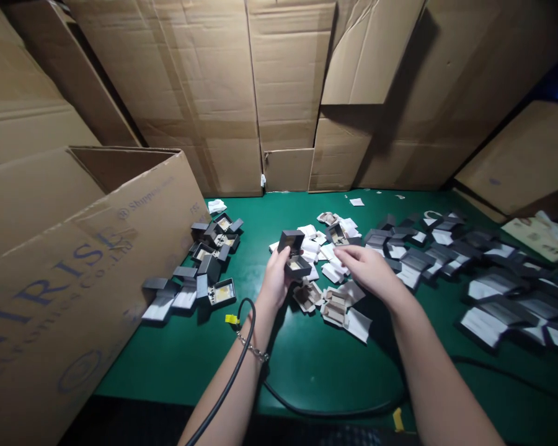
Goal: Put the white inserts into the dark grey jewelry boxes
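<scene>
My left hand (277, 279) is closed around a small black hinged box (297, 266) with its lid standing up, held above the middle of the green table. To the right of it hovers my right hand (367, 269). Its thumb and fingertips are pressed together, and I cannot make out whether something small is between them. Just beyond those fingertips lies another open black box (338, 235) among crumpled white papers (310, 248). Below the hands are opened cardboard inserts (335, 306) and a loose white flap (357, 325).
Several open black boxes with yellowish contents (222, 292) lie at left beside a large carton (97, 248). Many black boxes with white papers (493, 285) cover the right side. A black cable (325, 412) loops over my left forearm and across the green table (167, 371). Cardboard walls (288, 87) stand behind.
</scene>
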Demonstrator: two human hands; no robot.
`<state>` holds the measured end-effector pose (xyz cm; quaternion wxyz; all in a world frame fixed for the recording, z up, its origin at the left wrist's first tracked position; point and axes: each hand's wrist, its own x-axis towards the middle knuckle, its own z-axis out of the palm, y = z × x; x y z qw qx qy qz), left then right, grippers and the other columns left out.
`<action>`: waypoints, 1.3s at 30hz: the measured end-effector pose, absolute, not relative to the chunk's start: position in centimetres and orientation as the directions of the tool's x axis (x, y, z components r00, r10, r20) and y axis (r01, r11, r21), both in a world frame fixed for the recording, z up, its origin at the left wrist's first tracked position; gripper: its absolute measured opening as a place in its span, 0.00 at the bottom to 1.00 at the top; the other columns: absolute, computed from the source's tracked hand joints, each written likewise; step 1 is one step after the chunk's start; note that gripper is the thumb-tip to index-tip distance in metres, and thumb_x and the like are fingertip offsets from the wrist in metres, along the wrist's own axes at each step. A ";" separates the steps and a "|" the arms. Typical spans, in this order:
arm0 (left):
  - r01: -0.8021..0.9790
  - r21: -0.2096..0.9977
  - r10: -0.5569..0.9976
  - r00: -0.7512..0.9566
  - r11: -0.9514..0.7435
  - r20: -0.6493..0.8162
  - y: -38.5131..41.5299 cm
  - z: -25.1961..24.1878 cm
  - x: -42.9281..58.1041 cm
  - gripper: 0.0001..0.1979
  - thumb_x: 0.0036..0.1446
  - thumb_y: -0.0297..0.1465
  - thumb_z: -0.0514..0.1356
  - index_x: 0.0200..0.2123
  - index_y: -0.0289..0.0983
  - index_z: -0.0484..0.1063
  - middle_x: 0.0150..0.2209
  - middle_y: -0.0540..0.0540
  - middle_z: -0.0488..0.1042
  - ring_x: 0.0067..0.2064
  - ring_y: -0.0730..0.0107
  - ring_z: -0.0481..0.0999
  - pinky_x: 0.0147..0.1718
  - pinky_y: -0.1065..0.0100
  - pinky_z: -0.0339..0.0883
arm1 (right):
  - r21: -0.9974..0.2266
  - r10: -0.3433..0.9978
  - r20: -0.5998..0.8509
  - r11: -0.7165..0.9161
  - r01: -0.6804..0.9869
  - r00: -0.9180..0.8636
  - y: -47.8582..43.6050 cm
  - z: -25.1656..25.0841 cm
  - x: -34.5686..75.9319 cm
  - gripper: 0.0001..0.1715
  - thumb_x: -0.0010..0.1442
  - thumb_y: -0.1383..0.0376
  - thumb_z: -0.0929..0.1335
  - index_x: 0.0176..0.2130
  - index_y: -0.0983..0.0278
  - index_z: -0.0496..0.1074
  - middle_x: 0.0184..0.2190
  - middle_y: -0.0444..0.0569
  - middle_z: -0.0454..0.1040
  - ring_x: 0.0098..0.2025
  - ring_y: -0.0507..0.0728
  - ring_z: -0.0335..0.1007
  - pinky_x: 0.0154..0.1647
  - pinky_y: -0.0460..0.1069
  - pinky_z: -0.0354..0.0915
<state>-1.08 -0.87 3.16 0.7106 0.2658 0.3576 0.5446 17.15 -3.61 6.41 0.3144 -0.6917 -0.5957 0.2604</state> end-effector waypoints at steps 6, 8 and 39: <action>-0.646 0.600 0.872 0.236 0.471 -0.430 -0.8 4.5 -1.6 0.16 0.62 0.33 0.52 0.47 0.28 0.68 0.24 0.45 0.74 0.21 0.73 0.73 0.18 0.75 0.65 | -0.302 0.936 -0.319 -0.249 0.920 0.149 -4.4 6.2 19.3 0.14 0.48 0.70 0.67 0.35 0.60 0.79 0.34 0.52 0.79 0.33 0.59 0.74 0.30 0.48 0.63; -0.654 0.582 0.863 0.244 0.483 -0.442 -0.8 4.8 -1.6 0.17 0.62 0.34 0.52 0.47 0.27 0.69 0.22 0.45 0.73 0.20 0.73 0.72 0.16 0.76 0.63 | -0.296 0.919 -0.377 -0.242 0.924 0.120 -4.4 5.9 19.0 0.20 0.46 0.73 0.67 0.38 0.59 0.80 0.37 0.52 0.79 0.34 0.58 0.75 0.30 0.47 0.63; -0.631 0.603 0.869 0.290 0.488 -0.400 -0.5 3.9 -1.2 0.10 0.62 0.32 0.53 0.40 0.31 0.70 0.25 0.47 0.76 0.19 0.77 0.71 0.14 0.77 0.61 | -0.394 0.990 -0.139 -0.093 0.914 0.041 -3.7 6.5 19.4 0.09 0.51 0.60 0.69 0.23 0.62 0.70 0.24 0.45 0.74 0.29 0.54 0.69 0.26 0.46 0.54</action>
